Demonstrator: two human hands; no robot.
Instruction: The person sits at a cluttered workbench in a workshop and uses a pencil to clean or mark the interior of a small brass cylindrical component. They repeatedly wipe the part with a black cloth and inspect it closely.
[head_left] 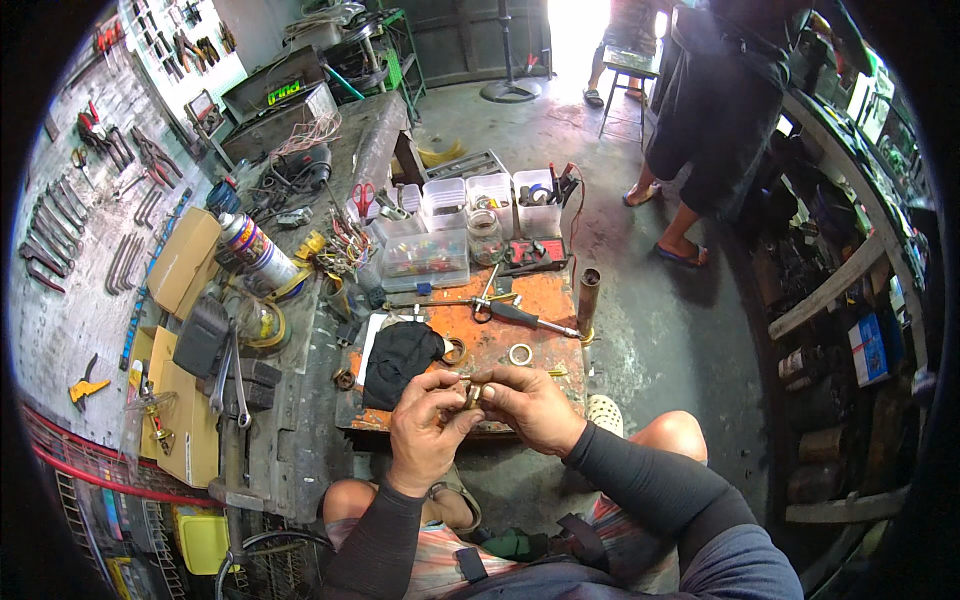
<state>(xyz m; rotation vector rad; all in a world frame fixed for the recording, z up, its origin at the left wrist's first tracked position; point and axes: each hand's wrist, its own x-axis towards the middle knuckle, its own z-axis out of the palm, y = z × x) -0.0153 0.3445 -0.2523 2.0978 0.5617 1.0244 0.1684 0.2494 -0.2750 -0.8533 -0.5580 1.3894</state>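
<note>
Both my hands meet over the near edge of a low orange-topped table (440, 318). Between their fingertips is a small brass-coloured metal piece (474, 396); its exact kind is too small to tell. My left hand (430, 425) pinches it from the left, and my right hand (530, 405) grips it from the right. Just beyond my fingers lie a black cloth (403, 362), a brown tape roll (455, 351) and a pale ring (520, 354). A screwdriver (530, 318) with a dark handle rests farther back on the tabletop.
Clear plastic bins (443, 203), a glass jar (486, 238) and red scissors (363, 197) stand at the table's far side. On the left bench are a spray can (258, 250) and open cardboard boxes (187, 420). A person (715, 110) stands at the far right, near a stool (630, 65).
</note>
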